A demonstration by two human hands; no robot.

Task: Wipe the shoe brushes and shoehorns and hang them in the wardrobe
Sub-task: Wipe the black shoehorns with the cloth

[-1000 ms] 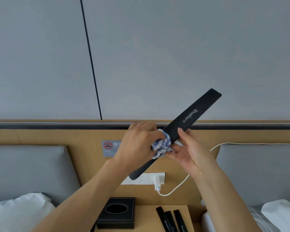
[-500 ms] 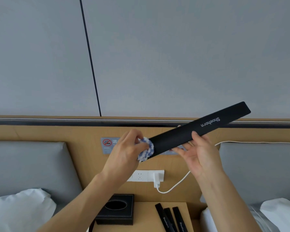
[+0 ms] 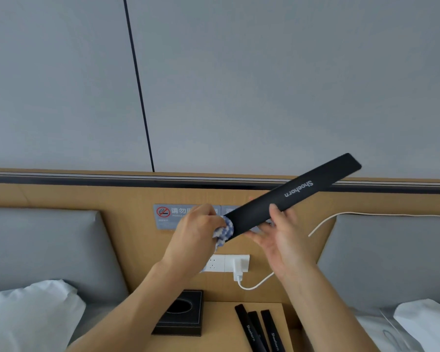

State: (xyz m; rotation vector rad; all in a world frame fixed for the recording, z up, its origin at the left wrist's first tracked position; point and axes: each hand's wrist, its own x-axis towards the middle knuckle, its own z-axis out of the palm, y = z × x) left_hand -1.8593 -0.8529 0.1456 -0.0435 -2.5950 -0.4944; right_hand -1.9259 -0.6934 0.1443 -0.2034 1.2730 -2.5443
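Left hand [image 3: 198, 232] pinches cloth [image 3: 224, 231] at the shoehorn [image 3: 290, 196] tip; right hand's [image 3: 281, 237] light fingertip hold could let it slip.

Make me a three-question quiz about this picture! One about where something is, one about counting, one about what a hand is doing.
1. Where is the blue-and-white checked cloth?
A. At the lower end of the long black shoehorn
B. On the pillow
C. On the black tissue box

2. How many black shoehorns lie on the wooden bedside table?
A. One
B. Three
C. Five

3. What is the right hand doing?
A. Hanging idle
B. Holding the raised shoehorn
C. Pulling the plug

Answers: 1 A, the left hand presses the cloth against that end. 2 B, three strips lie side by side. 3 B, its thumb and fingers pinch the shoehorn.
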